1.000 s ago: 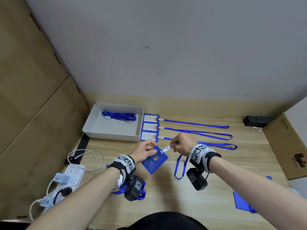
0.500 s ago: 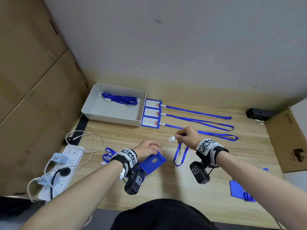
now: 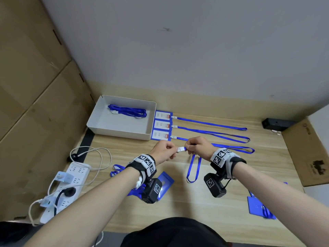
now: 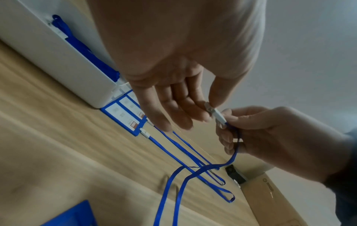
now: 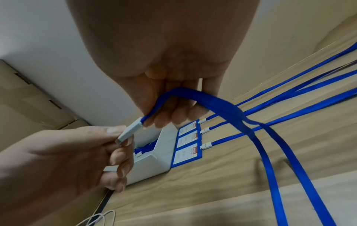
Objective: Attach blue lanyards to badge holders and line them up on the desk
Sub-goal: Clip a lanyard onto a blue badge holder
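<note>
Count of items on my desk:

- Finished badge holders with lanyards attached: three, lined up in a column beside the tray.
- Loose lanyards: one in my hands, its white clip pinched between my left hand and right hand; one bundle in the tray, number of straps in it unclear.
- Further blue straps by my left wrist: possibly one or two, partly hidden.
- Unattached blue badge holders: one under my left wrist, one at the right edge.
- Trays: one.
- Power strips: one.
</note>
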{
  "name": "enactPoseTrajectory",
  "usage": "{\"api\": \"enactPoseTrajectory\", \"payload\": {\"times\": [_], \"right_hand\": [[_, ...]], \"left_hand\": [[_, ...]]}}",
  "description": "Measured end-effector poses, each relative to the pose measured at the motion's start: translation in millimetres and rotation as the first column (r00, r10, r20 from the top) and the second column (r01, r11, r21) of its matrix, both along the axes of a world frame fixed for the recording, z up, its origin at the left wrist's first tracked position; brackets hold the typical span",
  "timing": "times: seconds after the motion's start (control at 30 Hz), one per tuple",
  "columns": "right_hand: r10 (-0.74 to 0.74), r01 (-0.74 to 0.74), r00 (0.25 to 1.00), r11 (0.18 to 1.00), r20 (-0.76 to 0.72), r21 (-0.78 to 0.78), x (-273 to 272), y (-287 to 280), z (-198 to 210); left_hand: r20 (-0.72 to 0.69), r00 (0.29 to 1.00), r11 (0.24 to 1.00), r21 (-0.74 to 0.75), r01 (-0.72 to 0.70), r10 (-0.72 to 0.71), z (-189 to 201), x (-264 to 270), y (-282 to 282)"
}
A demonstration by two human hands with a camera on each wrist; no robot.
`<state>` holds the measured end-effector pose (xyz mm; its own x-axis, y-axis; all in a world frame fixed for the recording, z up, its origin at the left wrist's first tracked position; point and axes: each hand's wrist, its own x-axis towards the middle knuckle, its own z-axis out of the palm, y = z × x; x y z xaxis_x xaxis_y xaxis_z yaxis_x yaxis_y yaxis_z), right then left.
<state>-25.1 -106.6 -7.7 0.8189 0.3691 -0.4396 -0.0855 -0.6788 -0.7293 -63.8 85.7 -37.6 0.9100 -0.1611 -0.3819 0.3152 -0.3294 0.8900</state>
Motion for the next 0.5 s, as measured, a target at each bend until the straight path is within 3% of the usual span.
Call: {"api": "enactPoseTrajectory", "payload": {"times": [0.17,0.33,0.5], "right_hand": [[0.009,-0.006,0.996,0.999,-0.093,0.037,-2.2,2.7,-8.3],[0.036,-0.033,0.990,0.999,-0.137,0.027,1.8,10.9,2.5],[0.044,-0.045,0.992,0.999,-0.122,-0.012,11.5,0.7,15.6]], "left_hand": [[0.097,0.991,0.964,0.259,0.061,-0.089,3.4,7.0,13.3],[0.169,0.978,0.842,0.539,0.012,-0.122,17.8,22.4,34.9],[0.158,0.984,0.752,0.657,-0.046,-0.078,30.7,37.7,69.9]]}}
